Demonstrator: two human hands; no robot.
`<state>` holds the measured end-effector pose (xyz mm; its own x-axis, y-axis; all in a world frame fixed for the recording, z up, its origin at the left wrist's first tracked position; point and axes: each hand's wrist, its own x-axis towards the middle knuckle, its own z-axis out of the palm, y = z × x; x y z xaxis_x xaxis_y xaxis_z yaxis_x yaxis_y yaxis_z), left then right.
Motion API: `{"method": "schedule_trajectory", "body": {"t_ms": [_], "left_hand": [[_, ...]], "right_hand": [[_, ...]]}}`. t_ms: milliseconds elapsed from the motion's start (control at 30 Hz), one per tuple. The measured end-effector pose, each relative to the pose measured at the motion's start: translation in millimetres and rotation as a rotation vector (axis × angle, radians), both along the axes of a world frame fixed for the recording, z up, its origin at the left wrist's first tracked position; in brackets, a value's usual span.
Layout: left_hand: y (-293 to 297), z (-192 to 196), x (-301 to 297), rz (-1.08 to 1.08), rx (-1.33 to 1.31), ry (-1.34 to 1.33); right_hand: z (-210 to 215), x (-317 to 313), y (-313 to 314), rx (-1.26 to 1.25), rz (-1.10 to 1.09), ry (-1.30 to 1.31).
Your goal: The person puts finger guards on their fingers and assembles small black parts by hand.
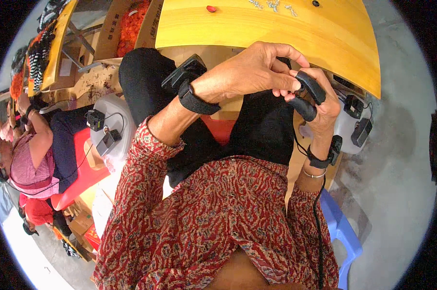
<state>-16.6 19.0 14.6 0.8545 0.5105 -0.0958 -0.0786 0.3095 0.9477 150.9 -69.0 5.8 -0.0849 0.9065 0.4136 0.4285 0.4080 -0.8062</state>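
Note:
My left hand [258,71] and my right hand [326,99] meet just off the near edge of the yellow table [271,34], above my lap. The left thumb and fingers are pinched together, and their tips touch the right fingertips. On my right hand, a black finger cover [310,87] wraps the index finger and another black cover [303,108] wraps the thumb. Both hands seem to close on a small dark thing between them; the fingers hide most of it, and its kind cannot be made out. Black straps with small devices circle both wrists.
On the table lie a small red piece [211,9], several silvery bits [273,6] and a black piece [315,3]. A cardboard box [107,30] holds orange-red fluffy stuff. A black cable [316,217] hangs along my right arm. Another person [35,150] sits at left.

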Motion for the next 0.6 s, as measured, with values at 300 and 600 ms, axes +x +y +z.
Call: {"method": "schedule_trajectory", "body": {"t_ms": [300, 600], "left_hand": [[3, 0, 0, -0.081, 0.056, -0.038], [-15, 3, 6, 0.026, 0.494, 0.008]], "right_hand": [[6, 4, 2, 0.074, -0.106, -0.135], [1, 7, -3, 0.060, -0.192, -0.034]]}}
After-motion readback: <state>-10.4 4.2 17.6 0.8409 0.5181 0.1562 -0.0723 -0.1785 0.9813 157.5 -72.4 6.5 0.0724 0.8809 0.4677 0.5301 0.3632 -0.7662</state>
